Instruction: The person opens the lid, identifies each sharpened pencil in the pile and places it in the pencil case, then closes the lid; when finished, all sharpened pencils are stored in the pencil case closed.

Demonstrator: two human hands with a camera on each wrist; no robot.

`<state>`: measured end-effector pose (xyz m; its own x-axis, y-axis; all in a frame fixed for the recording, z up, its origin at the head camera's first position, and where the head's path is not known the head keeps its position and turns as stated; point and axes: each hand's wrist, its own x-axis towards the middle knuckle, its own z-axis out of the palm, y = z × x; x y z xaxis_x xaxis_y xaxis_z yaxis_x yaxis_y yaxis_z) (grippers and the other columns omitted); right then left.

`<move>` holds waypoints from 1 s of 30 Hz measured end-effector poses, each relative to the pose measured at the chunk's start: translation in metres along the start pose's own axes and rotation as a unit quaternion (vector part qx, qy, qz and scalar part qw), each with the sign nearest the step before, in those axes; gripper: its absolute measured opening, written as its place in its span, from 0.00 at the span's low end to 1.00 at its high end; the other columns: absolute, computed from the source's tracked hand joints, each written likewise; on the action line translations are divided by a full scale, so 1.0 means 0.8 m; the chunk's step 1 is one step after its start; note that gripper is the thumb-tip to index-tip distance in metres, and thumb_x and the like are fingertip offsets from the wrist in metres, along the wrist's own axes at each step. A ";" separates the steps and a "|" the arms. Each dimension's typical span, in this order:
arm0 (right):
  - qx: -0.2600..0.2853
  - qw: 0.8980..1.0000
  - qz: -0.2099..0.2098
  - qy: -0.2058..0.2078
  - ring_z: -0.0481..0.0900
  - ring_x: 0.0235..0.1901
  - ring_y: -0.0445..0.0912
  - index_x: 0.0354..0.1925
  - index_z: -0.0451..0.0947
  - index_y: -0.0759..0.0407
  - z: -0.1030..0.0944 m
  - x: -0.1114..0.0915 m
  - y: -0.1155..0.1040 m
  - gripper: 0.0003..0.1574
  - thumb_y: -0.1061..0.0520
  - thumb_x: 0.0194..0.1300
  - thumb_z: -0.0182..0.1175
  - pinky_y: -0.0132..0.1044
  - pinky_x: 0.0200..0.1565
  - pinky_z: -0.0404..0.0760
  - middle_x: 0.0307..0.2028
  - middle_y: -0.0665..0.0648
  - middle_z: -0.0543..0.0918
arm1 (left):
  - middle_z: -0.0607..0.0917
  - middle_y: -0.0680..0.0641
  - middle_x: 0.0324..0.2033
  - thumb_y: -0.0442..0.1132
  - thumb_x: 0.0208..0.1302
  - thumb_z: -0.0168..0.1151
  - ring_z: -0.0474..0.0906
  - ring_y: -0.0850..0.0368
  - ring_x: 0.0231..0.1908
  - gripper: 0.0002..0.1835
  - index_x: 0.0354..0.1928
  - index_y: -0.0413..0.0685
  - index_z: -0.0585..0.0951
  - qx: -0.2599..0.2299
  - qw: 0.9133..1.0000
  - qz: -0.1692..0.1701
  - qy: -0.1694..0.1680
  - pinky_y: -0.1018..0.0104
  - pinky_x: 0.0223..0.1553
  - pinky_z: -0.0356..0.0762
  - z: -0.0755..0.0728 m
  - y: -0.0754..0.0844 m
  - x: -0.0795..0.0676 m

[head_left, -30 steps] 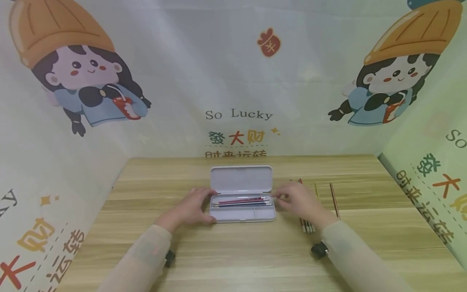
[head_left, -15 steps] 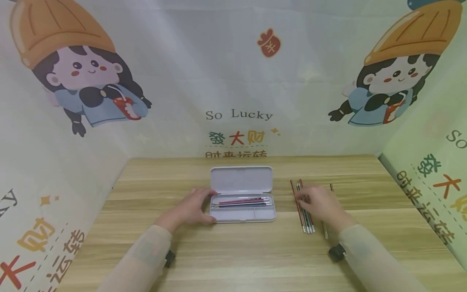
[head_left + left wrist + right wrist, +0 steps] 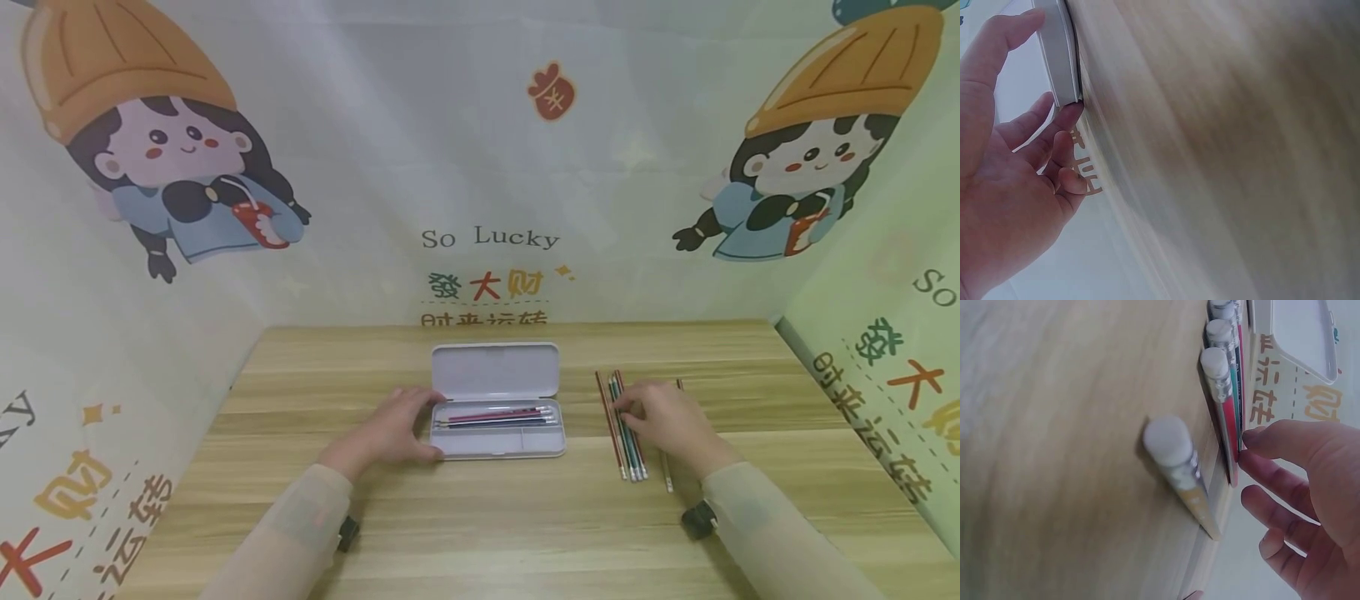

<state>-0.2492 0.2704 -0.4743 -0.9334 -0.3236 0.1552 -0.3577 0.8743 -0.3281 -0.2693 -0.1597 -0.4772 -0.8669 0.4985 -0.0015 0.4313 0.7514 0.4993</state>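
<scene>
An open white pencil case [image 3: 480, 442] lies on the table with its lid [image 3: 495, 371] tipped back. Several pencils [image 3: 498, 421] lie lengthwise in its rear compartment. My left hand [image 3: 393, 425] grips the case's left end, thumb at the front corner and fingers at the back one; the left wrist view shows fingertips against the case's side [image 3: 1060, 56]. To the right of the case, my right hand [image 3: 667, 421] pinches a green pencil [image 3: 630, 446] in a row of several, thumb and index fingertips close together on it. The fingers partly hide the row.
A brown-red pencil [image 3: 610, 425] lies at the row's left. Another pencil [image 3: 667, 475] lies apart under the right hand, its white eraser [image 3: 1166, 440] close to the right wrist camera. A printed cloth [image 3: 487, 150] stands behind the wooden table [image 3: 480, 525].
My right hand has left the case's right end and moved right to the row of pencils, where its fingers have closed in. My left hand has stayed on the case.
</scene>
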 end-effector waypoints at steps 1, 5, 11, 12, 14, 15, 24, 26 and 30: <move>-0.001 1.000 0.002 -0.001 0.80 0.28 0.37 0.42 0.89 0.53 0.000 0.000 0.000 0.08 0.61 0.63 0.70 0.32 0.27 0.80 0.39 0.53 0.89 | 0.78 0.41 0.66 0.47 0.45 0.82 0.71 0.42 0.65 0.46 0.68 0.44 0.74 0.001 1.000 0.001 0.000 0.44 0.72 0.69 0.000 0.000 0.000; -0.006 1.000 0.017 -0.013 0.82 0.30 0.40 0.45 0.88 0.56 0.000 0.004 -0.003 0.11 0.62 0.62 0.70 0.32 0.28 0.82 0.40 0.55 0.90 | 0.78 0.41 0.66 0.47 0.45 0.82 0.70 0.42 0.65 0.46 0.68 0.43 0.74 0.001 1.000 0.004 0.001 0.44 0.72 0.69 -0.001 0.000 -0.001; -0.017 0.998 0.050 -0.030 0.81 0.31 0.42 0.48 0.87 0.58 0.000 0.012 -0.009 0.15 0.61 0.62 0.69 0.34 0.28 0.80 0.37 0.54 0.89 | 0.78 0.41 0.66 0.47 0.45 0.82 0.71 0.42 0.65 0.46 0.68 0.44 0.74 0.001 1.000 0.004 0.001 0.44 0.72 0.69 -0.001 0.000 -0.001; -0.022 0.998 0.053 -0.031 0.81 0.31 0.43 0.48 0.87 0.58 0.000 0.013 -0.009 0.15 0.61 0.62 0.69 0.35 0.28 0.80 0.36 0.54 0.89 | 0.79 0.41 0.66 0.47 0.45 0.82 0.71 0.42 0.65 0.46 0.68 0.44 0.74 0.001 1.000 0.004 0.001 0.44 0.72 0.69 -0.001 0.000 -0.001; -0.028 0.997 0.063 -0.034 0.82 0.31 0.43 0.49 0.87 0.59 0.000 0.015 -0.010 0.15 0.60 0.63 0.69 0.36 0.28 0.80 0.36 0.53 0.88 | 0.79 0.41 0.66 0.47 0.45 0.82 0.71 0.42 0.65 0.46 0.68 0.44 0.74 -0.001 1.000 0.003 0.001 0.44 0.72 0.69 -0.001 0.000 -0.001; -0.031 0.997 0.068 -0.034 0.82 0.32 0.44 0.49 0.86 0.58 0.001 0.016 -0.011 0.16 0.59 0.62 0.68 0.36 0.28 0.80 0.35 0.53 0.88 | 0.79 0.41 0.66 0.47 0.45 0.82 0.71 0.42 0.66 0.46 0.68 0.44 0.74 -0.002 1.000 0.003 0.002 0.44 0.72 0.68 0.000 0.000 -0.001; -0.016 0.994 0.104 -0.036 0.77 0.25 0.43 0.51 0.85 0.60 0.001 0.017 -0.017 0.19 0.59 0.61 0.68 0.35 0.22 0.75 0.31 0.52 0.85 | 0.78 0.41 0.66 0.47 0.45 0.83 0.70 0.42 0.66 0.46 0.68 0.44 0.74 -0.003 1.000 0.005 0.005 0.44 0.72 0.68 0.002 -0.001 0.000; -0.010 0.994 0.107 -0.035 0.75 0.22 0.42 0.51 0.85 0.61 0.002 0.017 -0.018 0.19 0.59 0.61 0.68 0.34 0.20 0.73 0.28 0.51 0.83 | 0.78 0.41 0.66 0.46 0.45 0.83 0.70 0.42 0.66 0.46 0.68 0.44 0.74 -0.003 1.000 0.006 0.005 0.44 0.72 0.68 0.002 -0.001 -0.001; 0.005 0.993 0.114 -0.031 0.72 0.19 0.42 0.51 0.85 0.63 0.004 0.018 -0.019 0.19 0.59 0.61 0.69 0.33 0.20 0.71 0.24 0.50 0.80 | 0.78 0.41 0.66 0.46 0.45 0.82 0.70 0.42 0.66 0.45 0.68 0.44 0.74 -0.003 1.000 0.009 0.006 0.44 0.72 0.68 0.002 -0.001 -0.001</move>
<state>-0.2570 0.2511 -0.4701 -0.9900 -0.1399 0.0184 -0.1372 0.9238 -0.3574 -0.2684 -0.1603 -0.4791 -0.8622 0.5062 0.0185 0.4453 0.7401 0.5040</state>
